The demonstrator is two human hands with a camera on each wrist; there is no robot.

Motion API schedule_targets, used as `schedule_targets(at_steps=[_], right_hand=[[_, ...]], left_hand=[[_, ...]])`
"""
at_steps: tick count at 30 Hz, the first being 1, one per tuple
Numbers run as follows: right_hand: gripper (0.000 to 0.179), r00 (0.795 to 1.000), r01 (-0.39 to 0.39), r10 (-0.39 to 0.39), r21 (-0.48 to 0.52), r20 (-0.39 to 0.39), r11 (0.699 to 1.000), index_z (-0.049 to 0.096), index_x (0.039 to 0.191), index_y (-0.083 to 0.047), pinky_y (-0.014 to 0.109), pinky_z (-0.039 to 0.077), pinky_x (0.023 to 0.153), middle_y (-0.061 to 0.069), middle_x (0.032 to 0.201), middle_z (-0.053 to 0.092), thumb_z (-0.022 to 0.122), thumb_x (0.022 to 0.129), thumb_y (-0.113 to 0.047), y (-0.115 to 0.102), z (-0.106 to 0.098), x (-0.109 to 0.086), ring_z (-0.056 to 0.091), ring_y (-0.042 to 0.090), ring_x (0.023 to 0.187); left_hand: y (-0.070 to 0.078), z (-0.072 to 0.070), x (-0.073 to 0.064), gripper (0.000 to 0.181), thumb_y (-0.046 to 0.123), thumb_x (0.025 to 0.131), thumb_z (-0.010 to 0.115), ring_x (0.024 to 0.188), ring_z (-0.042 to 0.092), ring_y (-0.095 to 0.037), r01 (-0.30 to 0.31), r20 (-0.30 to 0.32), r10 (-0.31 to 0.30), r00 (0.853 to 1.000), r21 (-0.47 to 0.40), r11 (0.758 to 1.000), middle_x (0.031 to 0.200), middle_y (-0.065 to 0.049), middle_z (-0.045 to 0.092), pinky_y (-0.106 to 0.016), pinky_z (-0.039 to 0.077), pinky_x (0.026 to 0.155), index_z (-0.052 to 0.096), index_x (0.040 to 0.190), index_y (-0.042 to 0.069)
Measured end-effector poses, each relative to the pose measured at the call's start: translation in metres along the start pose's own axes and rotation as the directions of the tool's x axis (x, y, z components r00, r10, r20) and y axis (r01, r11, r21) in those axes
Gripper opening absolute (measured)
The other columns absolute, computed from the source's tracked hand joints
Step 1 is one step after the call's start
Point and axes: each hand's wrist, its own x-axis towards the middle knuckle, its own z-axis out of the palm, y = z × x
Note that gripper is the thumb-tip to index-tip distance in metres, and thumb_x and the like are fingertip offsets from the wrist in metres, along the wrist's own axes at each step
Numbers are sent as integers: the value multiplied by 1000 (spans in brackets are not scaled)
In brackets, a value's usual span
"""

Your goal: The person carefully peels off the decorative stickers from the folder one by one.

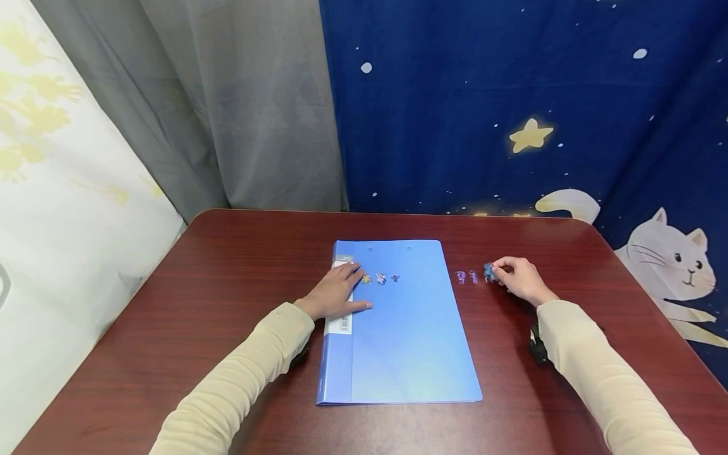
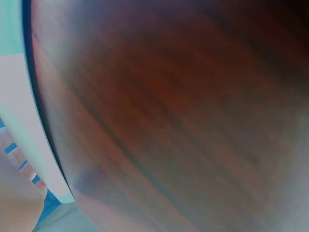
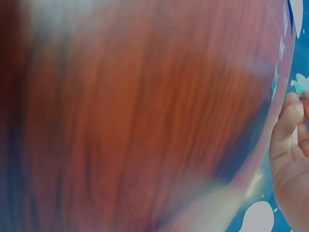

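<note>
A blue folder (image 1: 409, 341) lies on the table with its spine to the left. My left hand (image 1: 335, 292) rests on its spine side with fingers spread over the white label (image 1: 343, 324). Beside those fingertips, a yellow sticker (image 1: 366, 279), a white-and-purple sticker (image 1: 382, 278) and a small dark sticker (image 1: 395, 278) form a row on the cover. Right of the folder, my right hand (image 1: 520, 278) pinches a small blue sticker (image 3: 299, 88) between thumb and fingertips. Two purple stickers, the left one (image 1: 461, 277) and the right one (image 1: 474, 277), lie just left of that hand.
The dark red wooden table (image 1: 244, 265) runs back to a grey curtain (image 1: 273, 114) and a blue curtain (image 1: 432, 114) with stars and a cat. A white panel (image 1: 68, 208) stands along the left side. Dark wrist straps show under both sleeves.
</note>
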Motion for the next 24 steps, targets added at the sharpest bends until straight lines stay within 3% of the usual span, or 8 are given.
schedule_targets(at_steps=[6,15,24], right_hand=[[17,997,-6,-1,-81,-81,997,63,92,6,28,41,56,9,72,63,56,86,-9,12,-6,-1,51,11,58],[15,995,-67,57,-113,-87,991,63,83,2,29,40,63,7,71,66,62,82,-13,19,-8,3,55,11,63],[13,993,-101,90,-133,-80,986,62,81,3,33,41,64,6,69,63,58,83,-10,21,-13,0,53,16,63]], left_hand=[[1,0,2,80,58,80,49,130,22,-26,4,13,-4,1000,-2,1000,142,-11,26,-39,17,105,31,138,6],[-3,3,-1,81,59,80,49,130,20,-26,22,10,-22,1000,-4,1000,142,-12,25,-40,15,105,31,138,6],[-1,2,2,80,58,80,50,130,21,-26,10,13,-9,1000,-16,1000,142,-12,25,-40,15,105,31,138,6]])
